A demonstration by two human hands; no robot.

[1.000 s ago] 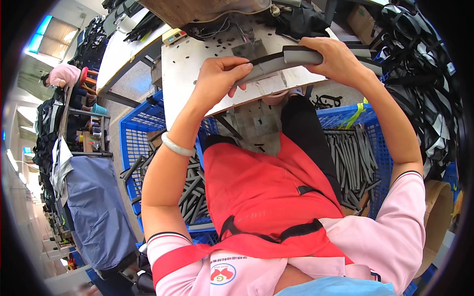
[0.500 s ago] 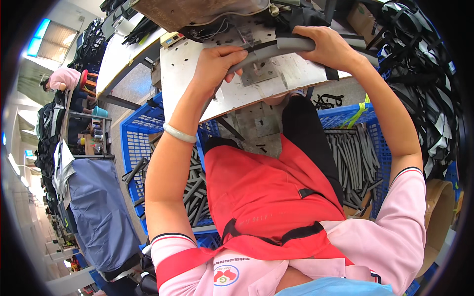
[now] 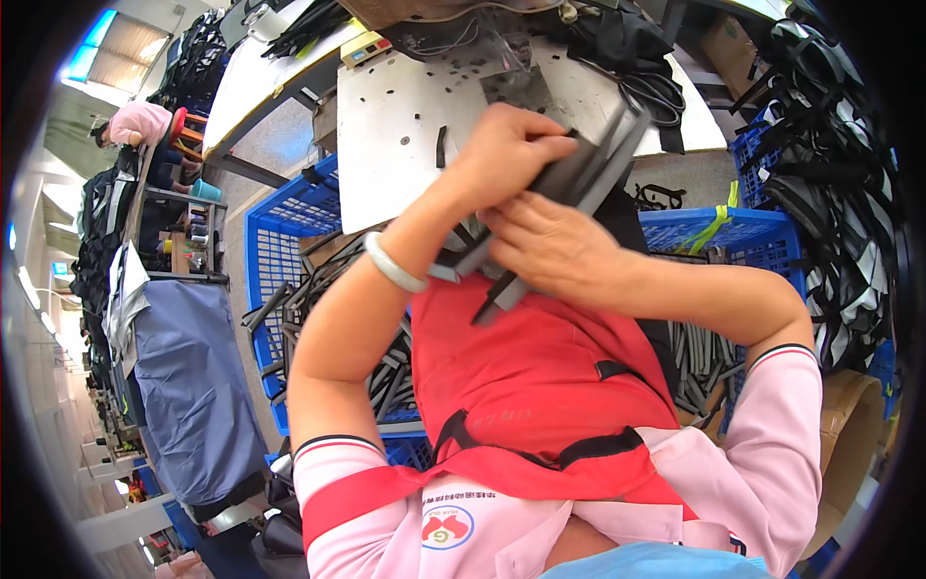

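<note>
My left hand (image 3: 503,159), a pale bangle (image 3: 394,263) on its wrist, is closed with thumb and fingers pressed together on long grey tube-like strips (image 3: 617,154) with black strapping. Just below it, my right hand (image 3: 559,246) curls round the same strips. They slant over the near edge of the white table and above the red apron (image 3: 521,376) on my lap. A black and grey end (image 3: 497,299) sticks out below my right hand, blurred. My fingers hide the middle of the strips.
Blue crates (image 3: 280,217) with many grey strips flank my legs. On the white table (image 3: 376,145) lie small black scraps, under a brown machine (image 3: 415,12). Black straps hang at the right beside a cardboard drum (image 3: 849,454). Another person (image 3: 140,124) sits far left.
Both hands have come down from over the table toward my lap, and close together. The grey strip, held stretched sideways before, now slants between them with other strips alongside.
</note>
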